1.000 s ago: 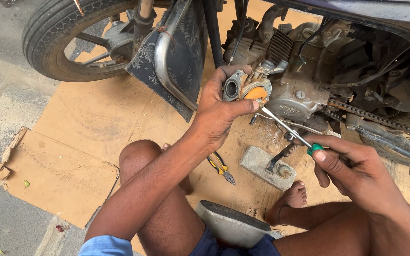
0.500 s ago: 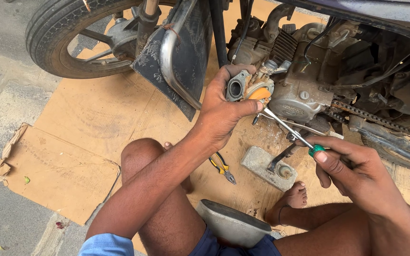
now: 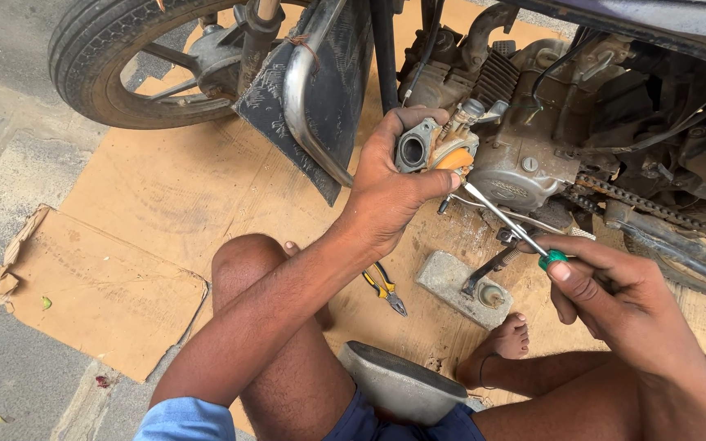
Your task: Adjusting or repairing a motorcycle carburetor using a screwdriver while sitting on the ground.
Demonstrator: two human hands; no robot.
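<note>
A person sits on flattened cardboard (image 3: pixel 165 196) beside a motorcycle engine (image 3: pixel 533 155). The left hand (image 3: pixel 390 192) has its fingers wrapped around a small metal carburettor (image 3: pixel 435 147) with an orange part, holding it up just in front of the engine. The right hand (image 3: pixel 614 294) pinches the green handle of a screwdriver (image 3: pixel 504 219), whose tip meets the carburettor's underside. Yellow-handled pliers (image 3: pixel 386 287) lie on the cardboard near its lower edge, next to a grey block (image 3: pixel 451 282) under the motorcycle's stand.
</note>
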